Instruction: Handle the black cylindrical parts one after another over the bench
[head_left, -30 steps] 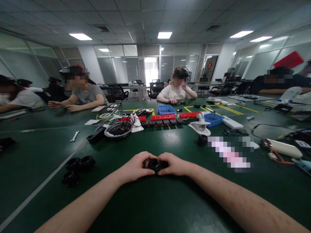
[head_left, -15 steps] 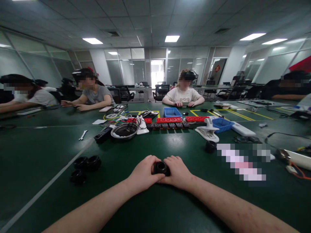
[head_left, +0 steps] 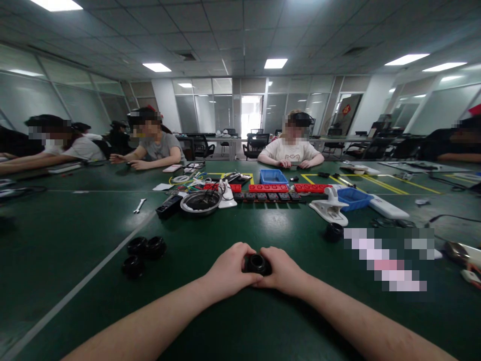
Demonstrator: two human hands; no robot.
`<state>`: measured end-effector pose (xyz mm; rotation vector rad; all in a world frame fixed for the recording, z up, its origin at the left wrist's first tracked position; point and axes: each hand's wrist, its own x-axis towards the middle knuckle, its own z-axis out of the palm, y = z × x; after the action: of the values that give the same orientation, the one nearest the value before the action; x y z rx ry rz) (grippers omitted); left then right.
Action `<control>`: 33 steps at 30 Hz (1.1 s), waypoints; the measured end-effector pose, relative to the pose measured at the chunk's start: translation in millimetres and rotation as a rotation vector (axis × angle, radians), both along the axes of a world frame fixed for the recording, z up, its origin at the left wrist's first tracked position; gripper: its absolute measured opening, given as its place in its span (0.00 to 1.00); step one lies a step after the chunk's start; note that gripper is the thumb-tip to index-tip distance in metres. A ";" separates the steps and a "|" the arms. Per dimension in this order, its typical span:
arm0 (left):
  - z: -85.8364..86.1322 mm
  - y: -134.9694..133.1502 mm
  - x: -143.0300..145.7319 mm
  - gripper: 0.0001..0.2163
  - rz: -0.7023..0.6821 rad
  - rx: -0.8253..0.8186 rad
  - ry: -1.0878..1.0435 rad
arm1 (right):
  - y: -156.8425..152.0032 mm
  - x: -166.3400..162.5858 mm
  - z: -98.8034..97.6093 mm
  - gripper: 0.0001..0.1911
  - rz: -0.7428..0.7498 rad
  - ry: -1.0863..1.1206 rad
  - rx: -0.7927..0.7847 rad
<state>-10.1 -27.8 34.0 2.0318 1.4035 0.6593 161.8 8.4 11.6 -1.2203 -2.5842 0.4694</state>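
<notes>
Close in front of me on the green table, a black round part with a hollow middle sits between my two hands. My left hand wraps its left side, thumb across the near edge. From the other side my right hand curls around it, fingers at the far edge and thumb near the left thumb. The hands hide much of the part's sides. A group of similar black round parts rests to the left. One more black round part lies to the right, beside a white clip-on base.
A wrench, a metal bowl and red socket strips lie across the table. Blue baskets stand farther back. Co-workers sit opposite, one person straight ahead. Cables lie at the right.
The view has swung slightly left, so everything sits farther right in the picture. Both hands stay around the black part, with the right fingers slightly shifted and the opening showing more plainly.
</notes>
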 end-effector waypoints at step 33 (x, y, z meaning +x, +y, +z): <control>-7.2 34.8 -35.9 0.17 0.182 0.259 -0.078 | 18.0 30.2 18.7 0.19 0.061 0.279 0.074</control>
<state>-46.1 7.0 26.8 2.0601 1.5349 1.0351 192.0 26.4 30.3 -0.9770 -2.3835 0.5123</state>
